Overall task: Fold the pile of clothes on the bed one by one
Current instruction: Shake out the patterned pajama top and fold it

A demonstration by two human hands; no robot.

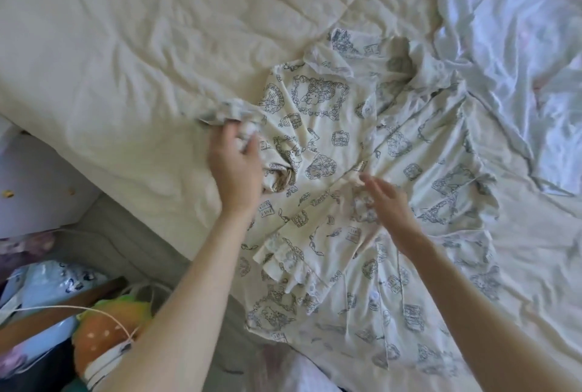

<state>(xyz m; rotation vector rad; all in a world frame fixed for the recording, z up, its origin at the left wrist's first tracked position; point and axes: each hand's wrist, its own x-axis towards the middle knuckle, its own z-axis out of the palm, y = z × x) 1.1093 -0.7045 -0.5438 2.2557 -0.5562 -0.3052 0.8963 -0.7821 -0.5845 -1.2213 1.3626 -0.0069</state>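
Head view: printed pyjama shirt (pixel 330 146) lies spread mid-bed, toward the bed's (pixel 126 45) near edge. My left hand (pixel 234 161) has its grip clamped on the bunched sleeve; right hand (pixel 389 202) flat, fingers apart, pressing the placket. Risk: tugging the sleeve drags the shirt crooked.

Cream printed pyjama shirt (pixel 330 152) spread front-up on bed, buttoned, left sleeve (pixel 230 114) bunched

Cream shirt (pixel 330 146) with blue-grey line drawings on a cream bed (pixel 126 45).
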